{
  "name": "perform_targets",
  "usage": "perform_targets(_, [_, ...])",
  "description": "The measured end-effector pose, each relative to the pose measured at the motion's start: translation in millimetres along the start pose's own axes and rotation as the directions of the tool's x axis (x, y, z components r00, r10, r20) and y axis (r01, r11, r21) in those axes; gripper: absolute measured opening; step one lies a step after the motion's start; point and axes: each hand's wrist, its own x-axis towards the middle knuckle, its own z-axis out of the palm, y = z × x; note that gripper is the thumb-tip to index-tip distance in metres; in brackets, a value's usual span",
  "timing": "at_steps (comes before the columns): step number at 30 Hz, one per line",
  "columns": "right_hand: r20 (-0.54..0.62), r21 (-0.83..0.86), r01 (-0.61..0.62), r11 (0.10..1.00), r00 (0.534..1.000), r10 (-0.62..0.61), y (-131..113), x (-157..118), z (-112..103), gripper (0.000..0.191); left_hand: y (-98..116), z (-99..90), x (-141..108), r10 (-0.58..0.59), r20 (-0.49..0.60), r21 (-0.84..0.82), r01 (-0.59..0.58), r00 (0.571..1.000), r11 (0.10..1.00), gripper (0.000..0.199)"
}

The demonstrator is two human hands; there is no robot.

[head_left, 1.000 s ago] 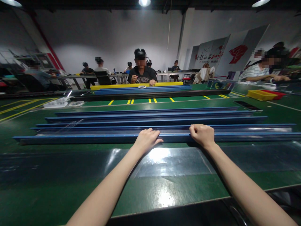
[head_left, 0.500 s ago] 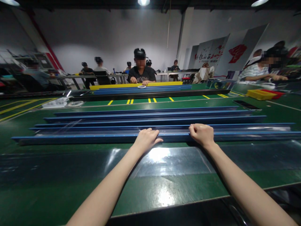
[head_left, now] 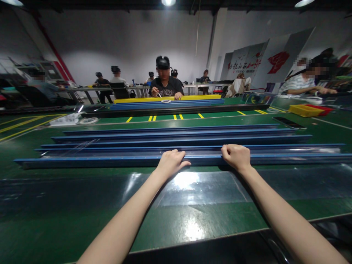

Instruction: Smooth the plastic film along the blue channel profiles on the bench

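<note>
A long blue channel strip (head_left: 90, 162) with raised edges lies crosswise in front of me, clear film showing inside its trough. My left hand (head_left: 172, 161) is over its near wall, fingers curled to the inside and thumb on my side. Farther right, my right hand (head_left: 237, 157) is closed in a fist around the same wall; its fingertips are hidden. Between the strip and me, a wide sheet of clear plastic film (head_left: 203, 187) lies flat on the green table (head_left: 176, 223).
More blue channel strips (head_left: 176, 140) lie parallel behind. Beyond them are a black strip (head_left: 176, 109), a tape roll (head_left: 88, 120), a phone (head_left: 288, 123) and a yellow tray (head_left: 304, 110). A co-worker (head_left: 166, 86) sits opposite; other people work around the room.
My hands and the near blue strip stay put. Across the table, the co-worker's hands have moved apart, one now raised with a thin light-coloured item. The yellow strip there has shifted right.
</note>
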Motion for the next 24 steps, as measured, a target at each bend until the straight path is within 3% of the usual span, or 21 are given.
perform_targets(14, [0.013,0.001,0.002,1.000,1.000,-0.002,-0.8,0.1,-1.1,0.039,-0.7,5.1,-1.3,0.056,-0.051,0.016,-0.056,0.997,0.998,0.034])
perform_targets(24, [0.008,0.013,-0.003,1.000,1.000,0.003,-1.3,0.7,-2.2,0.038,0.8,3.8,-1.9,0.028,-0.040,-0.002,-0.028,0.999,1.000,0.036])
